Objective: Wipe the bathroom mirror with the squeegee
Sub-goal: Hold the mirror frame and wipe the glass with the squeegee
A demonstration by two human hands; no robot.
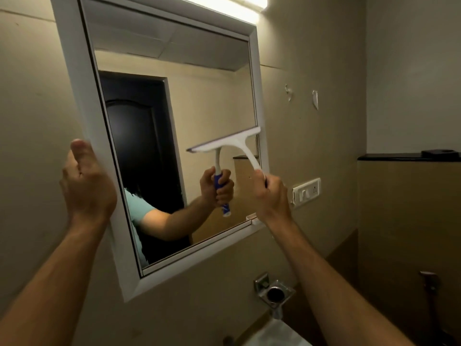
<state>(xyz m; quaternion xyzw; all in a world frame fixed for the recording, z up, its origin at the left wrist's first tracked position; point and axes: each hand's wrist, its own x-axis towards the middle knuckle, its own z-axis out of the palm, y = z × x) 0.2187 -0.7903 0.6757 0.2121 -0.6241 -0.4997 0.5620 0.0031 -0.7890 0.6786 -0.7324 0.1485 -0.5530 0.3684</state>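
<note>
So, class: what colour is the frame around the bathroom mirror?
White. The mirror frame shows plainly in the head view, the only one.

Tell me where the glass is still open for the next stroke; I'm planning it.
Glass is free above the white squeegee blade up to the white mirror frame, and leftward. Crowded lower right, where the right hand grips the handle.

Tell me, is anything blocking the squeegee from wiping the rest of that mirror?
Nothing visible does. The squeegee, held by the right hand, has its blade at the mirror glass near the right edge. The left hand rests on the frame's left side, off the glass.
</note>
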